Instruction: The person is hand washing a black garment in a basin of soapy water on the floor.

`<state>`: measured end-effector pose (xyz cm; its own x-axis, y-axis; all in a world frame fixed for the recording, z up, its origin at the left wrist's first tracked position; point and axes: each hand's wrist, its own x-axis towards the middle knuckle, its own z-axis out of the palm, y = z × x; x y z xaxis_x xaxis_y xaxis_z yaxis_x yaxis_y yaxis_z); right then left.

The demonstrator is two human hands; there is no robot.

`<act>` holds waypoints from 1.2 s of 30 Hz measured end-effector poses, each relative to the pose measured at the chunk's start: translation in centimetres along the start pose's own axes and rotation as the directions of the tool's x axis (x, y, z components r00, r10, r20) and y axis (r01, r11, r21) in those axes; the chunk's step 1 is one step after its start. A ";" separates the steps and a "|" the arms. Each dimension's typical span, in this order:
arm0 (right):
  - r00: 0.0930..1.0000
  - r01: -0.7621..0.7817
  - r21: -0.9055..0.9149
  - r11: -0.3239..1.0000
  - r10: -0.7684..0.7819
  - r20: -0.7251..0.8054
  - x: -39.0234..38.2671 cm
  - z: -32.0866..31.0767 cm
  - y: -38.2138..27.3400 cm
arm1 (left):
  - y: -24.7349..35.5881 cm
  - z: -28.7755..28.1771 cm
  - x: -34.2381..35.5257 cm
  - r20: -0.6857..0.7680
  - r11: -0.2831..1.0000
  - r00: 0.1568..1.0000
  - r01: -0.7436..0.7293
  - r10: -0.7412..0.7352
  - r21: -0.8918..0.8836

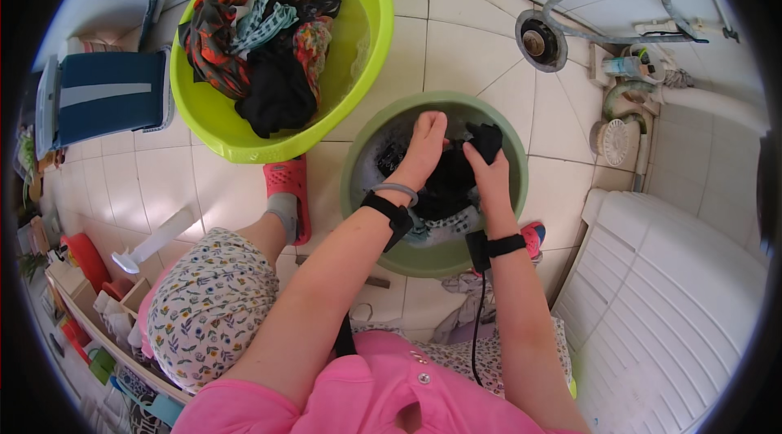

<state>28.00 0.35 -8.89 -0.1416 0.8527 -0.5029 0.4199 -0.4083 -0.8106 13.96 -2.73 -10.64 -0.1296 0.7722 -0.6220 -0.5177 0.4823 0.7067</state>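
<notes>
A grey-green basin [353, 190] stands on the floor in front of me, with wet black cloth [450, 181] and soapy water inside. My right hand [491, 177] grips a bunched part of the black cloth, its thumb lying over the fabric near the basin's right side. My left hand [423, 149] is curled closed above the same cloth, left of my right hand; what its fingers hold, if anything, is hidden. A teal-and-white checked cloth [456, 224] lies at the basin's near side, partly below my wrists.
A large lime-green tub [376, 35] at the far left holds several dark and patterned clothes [277, 80]. Left of it stands a blue lidded box [114, 90]. A floor drain with a grey hose [541, 39] is at the far right, a white ribbed panel [652, 312] near right.
</notes>
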 end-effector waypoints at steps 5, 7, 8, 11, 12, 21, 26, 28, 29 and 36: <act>0.964 -0.218 0.618 0.755 0.266 0.015 -3.2 -1.3 -4.5 | -3.0 0.8 -3.2 0.181 0.971 0.956 0.216 -0.232 0.108; 0.981 -0.106 0.626 0.772 0.183 -0.059 -4.0 -2.1 -5.1 | -2.4 0.8 -4.5 0.234 0.958 0.934 0.233 -0.268 0.170; 0.986 -0.011 0.620 0.784 0.111 -0.123 -4.4 -2.7 -5.2 | -2.4 1.1 -5.4 0.208 0.953 0.940 0.230 -0.270 0.196; 0.988 0.123 0.630 0.767 -0.038 -0.147 -4.7 -4.6 -5.2 | -2.0 1.5 -6.2 0.196 0.943 0.946 0.205 -0.260 0.262; 0.986 0.142 0.655 0.742 -0.050 -0.158 -5.1 -5.1 -5.2 | -2.0 1.8 -6.9 0.207 0.930 0.930 0.243 -0.304 0.278; 0.952 0.246 0.738 0.628 -0.299 -0.063 -8.8 -10.9 -9.0 | 4.6 4.4 -14.7 0.392 0.919 0.920 -0.166 0.014 0.358; 0.876 0.430 0.694 0.577 -0.453 -0.166 -11.1 -15.1 -11.8 | 8.1 6.6 -18.6 0.480 0.836 0.860 -0.384 0.170 0.392; 0.860 0.435 0.737 0.517 -0.481 -0.170 -12.3 -16.2 -12.7 | 8.6 7.4 -19.9 0.489 0.850 0.849 -0.399 0.200 0.345; 0.863 0.439 0.742 0.507 -0.467 -0.192 -12.7 -16.7 -13.1 | 8.9 7.8 -20.4 0.500 0.867 0.836 -0.407 0.227 0.287; 0.908 0.402 0.480 0.780 -0.271 -0.321 -9.5 -14.4 -10.5 | 6.4 5.9 -18.0 0.400 0.891 0.909 -0.271 0.113 0.364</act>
<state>37.83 1.23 8.72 0.0455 0.9890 -0.1406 -0.1599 -0.1317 -0.9783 18.01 -11.10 7.09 0.1622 0.9224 -0.3505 -0.1186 0.3708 0.9211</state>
